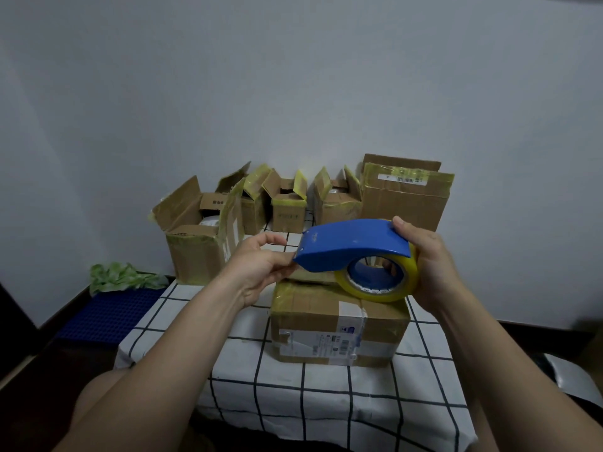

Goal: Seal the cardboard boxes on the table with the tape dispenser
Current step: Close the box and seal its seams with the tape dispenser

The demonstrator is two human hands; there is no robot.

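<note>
Bare forearms point(182, 337) reach over the tabletop point(293, 402): the right hand point(430, 265) grips a blue tape dispenser point(352, 246) by its roll, while the left hand point(261, 265) pinches the free end of the tape point(310, 276), both above a closed box point(339, 321) at the tabletop's centre. The dispenser looks light and rigid, and the tape thin and clingy.

head camera looks forward and down, close over the table point(293, 402), facing the wall point(293, 76).

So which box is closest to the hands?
The cardboard box with the white shipping label, alone at the front, right under the blue tape dispenser. The other boxes stand in a row at the back by the wall.
</note>
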